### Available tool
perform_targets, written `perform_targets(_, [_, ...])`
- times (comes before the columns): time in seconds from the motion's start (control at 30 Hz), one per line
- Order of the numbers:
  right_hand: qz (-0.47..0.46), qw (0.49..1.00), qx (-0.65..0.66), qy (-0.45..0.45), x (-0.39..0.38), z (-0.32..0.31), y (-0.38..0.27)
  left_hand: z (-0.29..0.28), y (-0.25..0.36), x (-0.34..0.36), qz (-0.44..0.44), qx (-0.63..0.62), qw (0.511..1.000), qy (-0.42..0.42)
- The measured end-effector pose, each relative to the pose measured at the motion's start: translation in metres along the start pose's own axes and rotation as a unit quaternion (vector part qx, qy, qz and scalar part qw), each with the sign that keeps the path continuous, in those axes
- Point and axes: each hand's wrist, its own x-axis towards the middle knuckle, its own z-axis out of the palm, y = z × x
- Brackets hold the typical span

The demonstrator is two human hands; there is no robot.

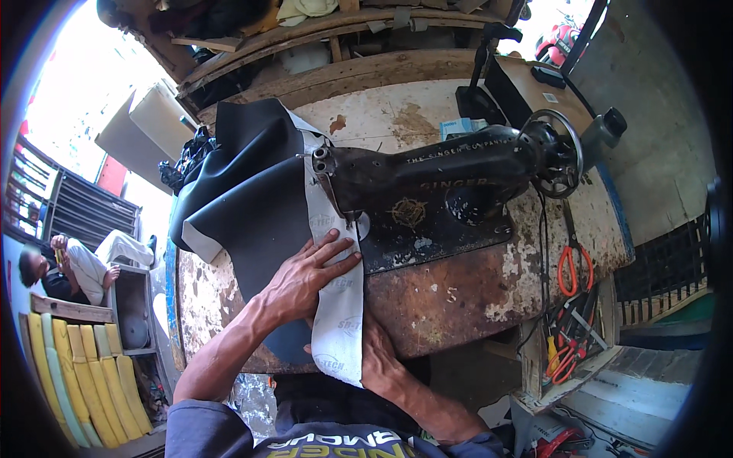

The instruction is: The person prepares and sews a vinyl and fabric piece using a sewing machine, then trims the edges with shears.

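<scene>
A black sewing machine (416, 179) stands on the worn table with its needle end towards the left. Beneath its needle runs a pale grey printed strip of backed material (341, 324), joined by a large black sheet like synthetic leather (263, 214) that lies folded on the left. My left hand (305, 275) rests flat on the strip just in front of the presser foot, fingers spread. Lower down, my right hand (374, 351) reaches behind the strip's near end, so most of its fingers are hidden.
Orange-handled scissors (574, 271) hang at the table's right edge above an open drawer of tools (569, 343). A black cable (543, 259) drops beside the machine. Wooden shelving (336, 42) stands behind. At far left, a person (84, 263) sits near yellow foam pieces (88, 378).
</scene>
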Motion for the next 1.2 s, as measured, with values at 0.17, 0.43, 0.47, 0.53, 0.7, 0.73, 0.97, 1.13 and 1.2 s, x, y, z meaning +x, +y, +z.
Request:
perform_targets(0.17, [0.002, 1.000, 0.015, 0.007, 0.003, 0.003, 0.004, -0.003, 0.001, 0.001, -0.027, -0.047, 0.998, 0.018])
perform_targets(0.43, [0.020, 0.999, 0.028, 0.000, 0.017, 0.002, 0.015, -0.006, -0.010, 0.010, -0.010, -0.050, 0.998, 0.046])
perform_targets(0.47, [0.023, 0.999, 0.029, 0.010, 0.020, 0.001, 0.015, -0.008, -0.010, 0.011, -0.007, -0.055, 0.997, 0.048])
perform_targets(0.53, [0.030, 0.999, 0.030, 0.031, 0.028, -0.002, 0.013, -0.007, -0.015, 0.015, -0.016, -0.052, 0.997, 0.050])
perform_targets(0.7, [0.051, 0.996, 0.074, -0.015, 0.035, 0.001, 0.026, -0.010, -0.026, 0.022, 0.003, -0.043, 0.997, 0.058])
perform_targets(0.73, [0.066, 0.994, 0.087, -0.026, 0.034, 0.001, 0.029, -0.015, -0.025, 0.023, 0.008, -0.047, 0.997, 0.055])
perform_targets(0.97, [0.100, 0.992, 0.082, 0.004, 0.026, -0.004, 0.013, -0.002, -0.021, 0.002, 0.072, 0.015, 0.996, 0.046])
perform_targets(1.13, [0.035, 0.998, -0.036, 0.039, 0.000, 0.009, 0.006, -0.001, -0.013, -0.003, 0.066, 0.024, 0.997, 0.020])
perform_targets(1.2, [0.065, 0.997, 0.003, 0.027, 0.001, 0.010, 0.003, -0.001, -0.011, -0.004, 0.058, 0.033, 0.998, 0.006])
